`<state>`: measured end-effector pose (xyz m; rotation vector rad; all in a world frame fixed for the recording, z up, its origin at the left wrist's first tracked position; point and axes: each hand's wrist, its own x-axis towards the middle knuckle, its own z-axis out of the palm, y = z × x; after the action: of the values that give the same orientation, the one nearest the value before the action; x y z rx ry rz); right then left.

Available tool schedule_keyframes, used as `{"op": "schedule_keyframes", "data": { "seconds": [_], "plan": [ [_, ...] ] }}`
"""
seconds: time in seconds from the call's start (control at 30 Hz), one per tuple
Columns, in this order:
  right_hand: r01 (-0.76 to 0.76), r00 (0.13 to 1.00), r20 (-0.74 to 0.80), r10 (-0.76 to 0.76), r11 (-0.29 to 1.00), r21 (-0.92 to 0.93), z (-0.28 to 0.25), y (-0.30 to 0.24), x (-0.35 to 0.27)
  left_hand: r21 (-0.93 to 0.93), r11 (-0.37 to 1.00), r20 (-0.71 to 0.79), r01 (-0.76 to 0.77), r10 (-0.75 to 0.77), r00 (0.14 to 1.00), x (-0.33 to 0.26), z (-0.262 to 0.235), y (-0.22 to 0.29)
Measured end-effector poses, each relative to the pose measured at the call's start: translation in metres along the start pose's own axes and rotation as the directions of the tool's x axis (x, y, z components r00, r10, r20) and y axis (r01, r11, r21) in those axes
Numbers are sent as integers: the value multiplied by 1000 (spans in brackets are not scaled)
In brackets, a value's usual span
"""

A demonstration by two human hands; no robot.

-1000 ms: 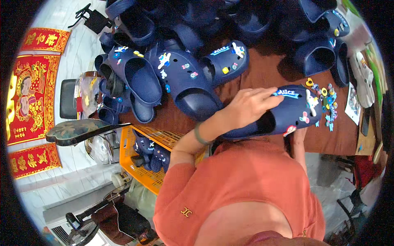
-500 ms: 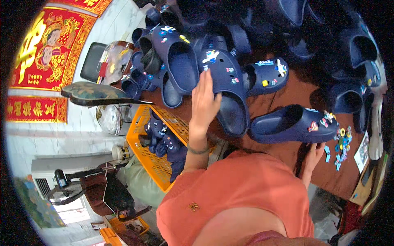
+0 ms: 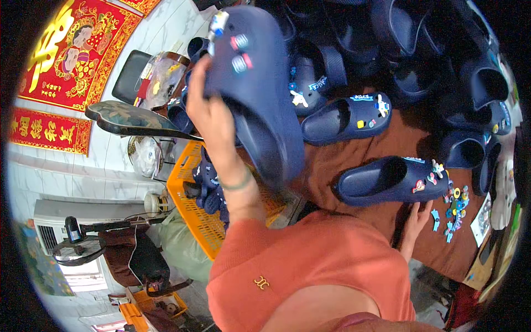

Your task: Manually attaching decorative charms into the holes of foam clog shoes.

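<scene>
My left hand point(image 3: 213, 124) grips the near-left side of a large navy clog point(image 3: 257, 72), raised and blurred a little by motion. Small charms sit on that clog's toe; some of my fingers are hidden by it. My right hand point(image 3: 415, 221) lies on the brown-covered table, fingers apart, just below another navy clog point(image 3: 370, 180) with several colourful charms. Close to it is a heap of loose charms point(image 3: 456, 207). A third decorated clog point(image 3: 345, 120) lies farther back.
Many navy clogs point(image 3: 409, 74) crowd the back of the table point(image 3: 332, 166). An orange crate point(image 3: 193, 229) holding more clogs stands at my left. A flat camouflage-patterned panel point(image 3: 138, 122) juts out above it. At the right edge lies a white card point(image 3: 482, 221).
My left hand has taken the clog from the pile and moved it left and up toward me. The right hand remains beside the near clog, its fingers showing a little more.
</scene>
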<state>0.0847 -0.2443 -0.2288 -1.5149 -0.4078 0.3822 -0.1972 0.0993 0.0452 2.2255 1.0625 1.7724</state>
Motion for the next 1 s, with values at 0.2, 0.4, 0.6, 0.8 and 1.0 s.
{"op": "schedule_keyframes", "data": {
  "seconds": [0.2, 0.4, 0.6, 0.8, 1.0],
  "plan": [
    [66, 998, 13, -65, 986, -152, -5, 13, 3, 439, 898, 93, 34, -83, 992, 124, 35, -96],
    [48, 997, 66, -41, 992, -113, -1, 7, 6, 448, 884, 380, 136, -326, 866, 145, 48, -144],
    [134, 990, -6, -139, 966, -220, -6, 9, -4, 530, 823, 196, -202, 114, 974, 108, 78, -118],
    [18, 1000, 22, -10, 929, -369, 15, -29, 3, -233, 969, 869, 86, 168, 465, -57, 66, 101],
    [211, 970, -32, -243, 896, -390, 18, -28, 1, -456, 883, 806, 116, 353, 475, -197, 135, 134]
  ]
}}
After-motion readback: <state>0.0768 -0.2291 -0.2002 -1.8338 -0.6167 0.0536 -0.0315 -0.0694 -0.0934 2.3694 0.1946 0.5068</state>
